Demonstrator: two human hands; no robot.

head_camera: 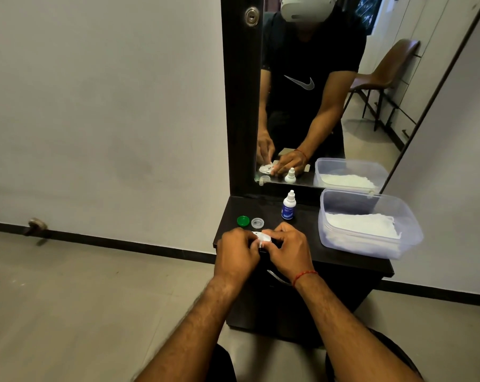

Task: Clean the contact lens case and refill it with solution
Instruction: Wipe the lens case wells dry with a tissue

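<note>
The grip of both hands is narrow: the left hand and the right hand pinch the small white contact lens case between their fingertips, just above the front part of the dark surface. The case seems light, stiff and smooth, so I judge that it can slip when wet and is best held at its outer rims, leaving the wells free. Just behind it the green cap and the clear cap lie side by side, further back stands the solution bottle, and to the right is a clear plastic box with white tissues.
</note>
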